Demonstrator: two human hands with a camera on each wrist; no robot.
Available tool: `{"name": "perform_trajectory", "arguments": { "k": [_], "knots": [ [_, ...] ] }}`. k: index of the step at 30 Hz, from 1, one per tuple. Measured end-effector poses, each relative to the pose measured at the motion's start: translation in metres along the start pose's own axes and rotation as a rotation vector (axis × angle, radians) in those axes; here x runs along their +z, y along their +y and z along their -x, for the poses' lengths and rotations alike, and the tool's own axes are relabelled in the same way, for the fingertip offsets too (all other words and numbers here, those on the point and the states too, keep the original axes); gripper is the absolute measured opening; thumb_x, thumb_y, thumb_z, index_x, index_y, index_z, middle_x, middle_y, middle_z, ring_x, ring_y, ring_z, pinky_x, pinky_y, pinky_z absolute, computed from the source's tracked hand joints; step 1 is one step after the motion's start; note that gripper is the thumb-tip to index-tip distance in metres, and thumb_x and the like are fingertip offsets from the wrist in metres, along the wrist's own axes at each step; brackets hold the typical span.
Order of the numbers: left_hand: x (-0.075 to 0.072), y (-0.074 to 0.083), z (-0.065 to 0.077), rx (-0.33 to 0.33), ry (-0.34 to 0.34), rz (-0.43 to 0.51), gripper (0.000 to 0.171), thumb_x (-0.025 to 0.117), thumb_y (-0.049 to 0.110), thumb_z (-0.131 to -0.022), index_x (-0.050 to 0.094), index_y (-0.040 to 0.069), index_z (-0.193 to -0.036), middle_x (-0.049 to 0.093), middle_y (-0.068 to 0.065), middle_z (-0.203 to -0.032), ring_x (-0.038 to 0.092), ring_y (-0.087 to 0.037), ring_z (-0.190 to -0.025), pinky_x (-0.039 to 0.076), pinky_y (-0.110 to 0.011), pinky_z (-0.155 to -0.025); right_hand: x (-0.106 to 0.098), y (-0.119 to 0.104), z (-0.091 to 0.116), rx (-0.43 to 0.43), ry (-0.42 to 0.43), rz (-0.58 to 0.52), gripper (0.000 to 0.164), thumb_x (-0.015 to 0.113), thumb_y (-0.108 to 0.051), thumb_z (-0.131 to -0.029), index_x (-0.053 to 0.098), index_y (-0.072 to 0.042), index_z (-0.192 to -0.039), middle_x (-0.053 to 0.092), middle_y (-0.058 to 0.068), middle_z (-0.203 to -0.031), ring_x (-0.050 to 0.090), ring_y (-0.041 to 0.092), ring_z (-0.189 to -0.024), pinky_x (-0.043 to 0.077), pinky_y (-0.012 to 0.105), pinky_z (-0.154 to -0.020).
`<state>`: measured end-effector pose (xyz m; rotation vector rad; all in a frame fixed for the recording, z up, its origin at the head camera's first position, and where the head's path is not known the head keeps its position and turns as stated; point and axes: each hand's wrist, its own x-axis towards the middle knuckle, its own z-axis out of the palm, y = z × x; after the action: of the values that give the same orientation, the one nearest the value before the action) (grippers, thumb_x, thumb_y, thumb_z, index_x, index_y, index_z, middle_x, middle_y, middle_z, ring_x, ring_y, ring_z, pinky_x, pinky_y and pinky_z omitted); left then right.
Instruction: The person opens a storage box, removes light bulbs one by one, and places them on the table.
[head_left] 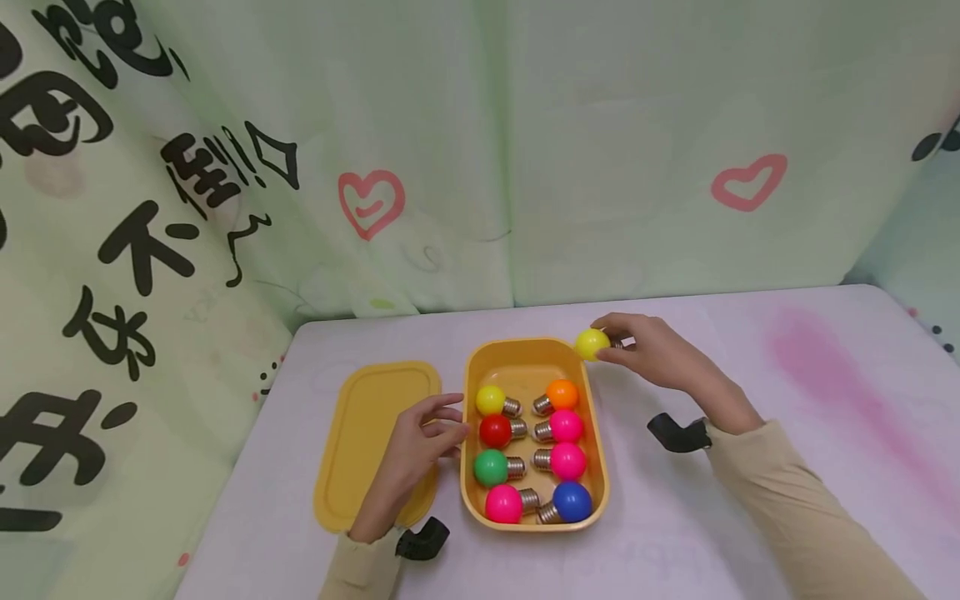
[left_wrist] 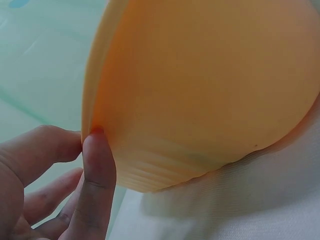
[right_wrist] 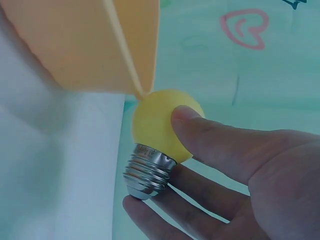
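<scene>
Bulb (head_left: 592,343), yellow, at the 1 o'clock corner of the box (head_left: 525,360), globe toward 9, metal cap toward 3. Right hand (head_left: 645,348) grasps it: thumb on the globe, other fingers behind. Cannot tell if globe touches rim. Left hand (head_left: 423,437) at the box's 9 o'clock, thumb and fingers pinching its wall. Judgement on handling: smooth globe likely slips, so hold its broad sides firmly without squeezing hard; keep it above rim height near the wall; let the left pinch steady the box. Inside, eight other bulbs (head_left: 566,426) in two columns, caps inward; orange bulb (head_left: 562,394) nearest the held one; box floor shows at 12. Edges: bench (head_left: 660,533) ends near the box at 12, curtain (head_left: 600,208) behind. Flat lid (head_left: 348,442) at 9, partly beneath left arm, tight there. Widest room toward 3, right arm spanning part; its black wrist piece (head_left: 677,433) could catch the box.
</scene>
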<state>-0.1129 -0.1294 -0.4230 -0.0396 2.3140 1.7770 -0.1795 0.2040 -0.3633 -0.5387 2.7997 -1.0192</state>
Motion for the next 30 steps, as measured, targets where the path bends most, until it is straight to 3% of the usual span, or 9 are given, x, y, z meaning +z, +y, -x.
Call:
{"name": "perform_trajectory", "arguments": {
  "k": [30],
  "knots": [
    [0.0,0.002,0.001,0.018,-0.014,0.045,0.046,0.072,0.012,-0.091,0.058,0.007,-0.135,0.063,-0.014,-0.109,0.067,-0.018,-0.082,0.061,-0.033,-0.073,0.026,0.044,-0.012,0.165,-0.032,0.029,0.047,0.067,-0.013,-0.094,0.049,0.009,-0.133,0.058,0.031,-0.125,0.055,0.044,-0.114,0.048,0.057,-0.1]
  ]
}}
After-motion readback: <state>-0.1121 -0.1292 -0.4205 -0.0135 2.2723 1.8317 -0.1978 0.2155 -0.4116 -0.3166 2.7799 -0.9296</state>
